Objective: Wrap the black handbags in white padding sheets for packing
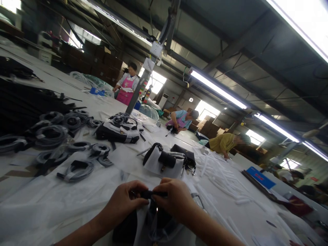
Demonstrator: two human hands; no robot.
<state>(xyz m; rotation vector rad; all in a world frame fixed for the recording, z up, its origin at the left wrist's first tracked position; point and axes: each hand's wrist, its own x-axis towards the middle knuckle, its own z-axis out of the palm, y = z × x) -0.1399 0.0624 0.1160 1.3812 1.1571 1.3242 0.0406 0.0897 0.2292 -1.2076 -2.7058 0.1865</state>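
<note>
My left hand (122,201) pinches one side of a short black strap (147,194). From the other side, the fingers of my right hand (176,199) are closed on the same strap. Below both hands is a black bag (126,228), partly covered by white wrapping sheet and clear plastic. A small shiny point of metal shows on it between my wrists. My forearms and the bottom of the picture cut off much of this bag. Just beyond my hands sits another black handbag (166,159) with white sheet over its front and a metal clasp.
Coiled, plastic-wrapped straps (78,170) lie to the left, near a pile of black strips (28,102). A wrapped black bag (118,131) stands farther up the table. White padding rolls (228,181) spread at right, beside a blue box (260,177). Several people work beyond; a metal post (139,89) rises behind the bags.
</note>
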